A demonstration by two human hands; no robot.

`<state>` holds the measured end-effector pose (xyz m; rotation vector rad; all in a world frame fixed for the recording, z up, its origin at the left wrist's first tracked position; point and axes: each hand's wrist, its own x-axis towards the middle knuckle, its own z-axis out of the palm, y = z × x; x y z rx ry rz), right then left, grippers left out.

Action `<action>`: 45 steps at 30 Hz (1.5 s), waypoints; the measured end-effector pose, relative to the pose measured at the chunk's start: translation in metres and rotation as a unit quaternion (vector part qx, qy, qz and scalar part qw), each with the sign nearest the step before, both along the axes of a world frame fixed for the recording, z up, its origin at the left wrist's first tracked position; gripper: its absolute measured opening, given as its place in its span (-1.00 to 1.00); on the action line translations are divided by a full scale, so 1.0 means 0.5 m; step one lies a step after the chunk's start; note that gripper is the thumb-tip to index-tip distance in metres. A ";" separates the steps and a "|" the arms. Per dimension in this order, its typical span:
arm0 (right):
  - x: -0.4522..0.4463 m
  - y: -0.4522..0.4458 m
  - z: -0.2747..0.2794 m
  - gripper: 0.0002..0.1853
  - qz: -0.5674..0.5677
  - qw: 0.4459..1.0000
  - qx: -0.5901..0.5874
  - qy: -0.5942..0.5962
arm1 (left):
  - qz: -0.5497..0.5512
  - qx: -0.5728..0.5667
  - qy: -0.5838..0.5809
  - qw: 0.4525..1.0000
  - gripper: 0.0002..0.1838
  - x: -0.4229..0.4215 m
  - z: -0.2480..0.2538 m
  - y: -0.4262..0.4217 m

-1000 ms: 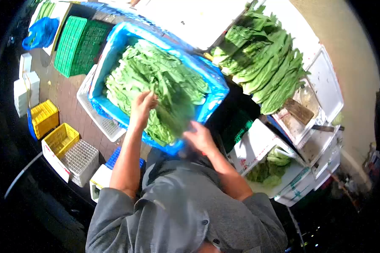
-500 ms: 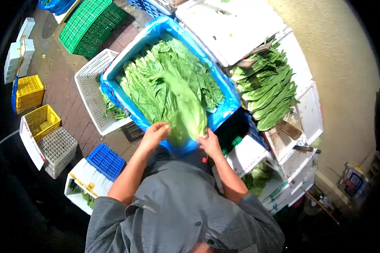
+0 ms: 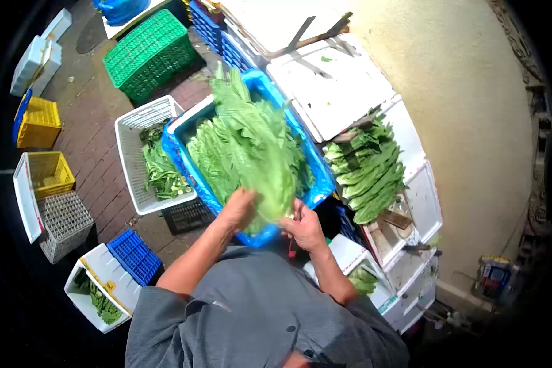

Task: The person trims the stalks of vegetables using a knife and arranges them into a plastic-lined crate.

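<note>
A head of leafy greens (image 3: 267, 175), smeared by motion, is raised over the blue-lined box (image 3: 325, 178) full of similar greens. My right hand (image 3: 305, 228) grips its pale base, with something thin and red beside the fingers. At the left side of the same head, my left hand (image 3: 239, 208) is closed; its fingertips are blurred against the leaves, so its hold is unclear. More long greens (image 3: 371, 175) lie in a row to the right of the box.
Left of the box stands a white basket (image 3: 129, 153) with loose leaves. Beyond it are a green crate (image 3: 147, 52), yellow crates (image 3: 40, 119), a blue crate (image 3: 134, 257) and a white foam box (image 3: 95, 276). White foam lids (image 3: 325, 86) lie upper right, beside a wall (image 3: 466, 122).
The view has shifted and turned. The head of greens has come up over the box, and my left hand has moved from apart to beside it. My right hand still has its base.
</note>
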<state>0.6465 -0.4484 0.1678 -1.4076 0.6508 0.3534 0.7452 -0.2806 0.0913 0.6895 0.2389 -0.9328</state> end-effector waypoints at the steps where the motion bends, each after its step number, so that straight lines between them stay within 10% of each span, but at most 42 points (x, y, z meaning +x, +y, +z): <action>1: 0.019 0.014 0.005 -0.44 0.024 0.999 -0.010 -0.030 | 0.032 -0.022 0.017 0.999 -0.38 0.009 -0.002 0.019; 14: 0.213 0.220 0.032 -0.36 0.262 0.870 -0.258 -0.328 | 0.361 -0.159 0.119 0.911 -0.41 0.114 0.063 0.267; 25: 0.261 0.367 -0.015 -0.06 0.365 0.851 -0.187 -0.329 | 0.433 -0.091 0.149 0.884 -0.40 0.077 0.034 0.348; 45: 0.382 0.438 -0.003 -0.61 0.580 0.701 -0.211 -0.357 | 0.445 -0.114 0.236 0.856 -0.42 0.038 0.023 0.467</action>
